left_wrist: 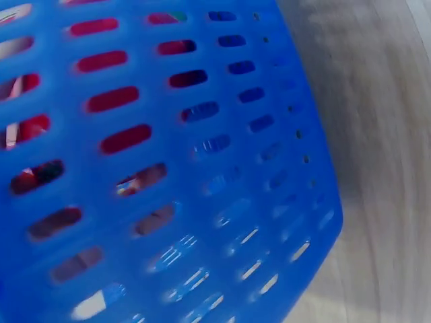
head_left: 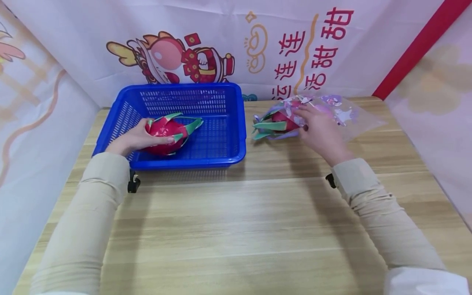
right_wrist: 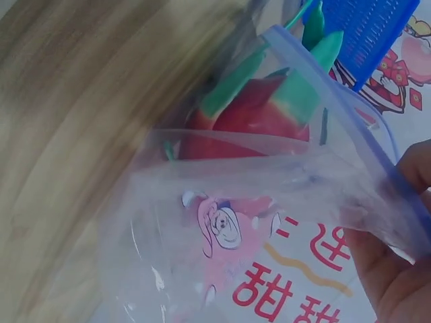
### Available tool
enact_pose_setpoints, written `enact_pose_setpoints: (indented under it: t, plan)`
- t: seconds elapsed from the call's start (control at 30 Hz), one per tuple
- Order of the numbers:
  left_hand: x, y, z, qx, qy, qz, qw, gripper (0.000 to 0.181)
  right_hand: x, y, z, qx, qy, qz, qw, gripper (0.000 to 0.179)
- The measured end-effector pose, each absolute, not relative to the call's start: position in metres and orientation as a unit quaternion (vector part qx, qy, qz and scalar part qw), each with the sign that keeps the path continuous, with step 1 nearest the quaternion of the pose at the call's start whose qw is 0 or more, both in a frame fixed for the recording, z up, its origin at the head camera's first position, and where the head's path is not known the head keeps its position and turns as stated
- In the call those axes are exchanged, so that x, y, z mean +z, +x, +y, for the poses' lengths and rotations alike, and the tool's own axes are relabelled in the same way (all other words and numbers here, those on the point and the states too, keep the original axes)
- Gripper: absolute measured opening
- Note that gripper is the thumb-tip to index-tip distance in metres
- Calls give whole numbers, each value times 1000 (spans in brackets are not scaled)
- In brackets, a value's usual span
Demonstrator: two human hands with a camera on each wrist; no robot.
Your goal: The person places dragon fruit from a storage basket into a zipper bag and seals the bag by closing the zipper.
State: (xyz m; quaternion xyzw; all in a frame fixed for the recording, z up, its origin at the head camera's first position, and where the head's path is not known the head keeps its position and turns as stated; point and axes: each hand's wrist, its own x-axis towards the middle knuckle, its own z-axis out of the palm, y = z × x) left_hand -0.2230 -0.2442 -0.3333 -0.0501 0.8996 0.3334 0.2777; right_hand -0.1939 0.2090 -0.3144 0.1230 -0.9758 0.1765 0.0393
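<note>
In the head view my left hand (head_left: 138,134) grips a red dragon fruit (head_left: 162,130) with green leaf tips, inside the blue basket (head_left: 236,155). Through the slots of the basket wall (left_wrist: 202,161), bits of red show in the left wrist view. Over on the right, my right hand (head_left: 320,127) pinches the edge of a clear printed plastic bag (head_left: 344,116). A second dragon fruit (right_wrist: 249,121) lies partly in that bag, its green leaves poking out past the bag's mouth. The left fingers are hidden in the left wrist view.
The wooden table (head_left: 228,221) carries the basket at its back left and the bag at its back right. Behind them hangs a printed white cloth (head_left: 206,20). Black clips (head_left: 133,182) sit at both wrists.
</note>
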Motion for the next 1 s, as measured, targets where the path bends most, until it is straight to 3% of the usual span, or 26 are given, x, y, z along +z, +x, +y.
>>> enact_pose_setpoints:
  t: [0.17, 0.6, 1.0]
  plan:
    - [-337, -222, -246, 356, -61, 894, 264, 118, -321, -195, 208, 232, 138, -963, 25, 62]
    - [-342, -221, -240, 486, -100, 825, 269, 109, -335, -196, 208, 301, 120, -944, 69, 74]
    - [-336, -215, -219, 584, -168, 768, 201, 106, -334, -193, 205, 311, 105, -943, 55, 78]
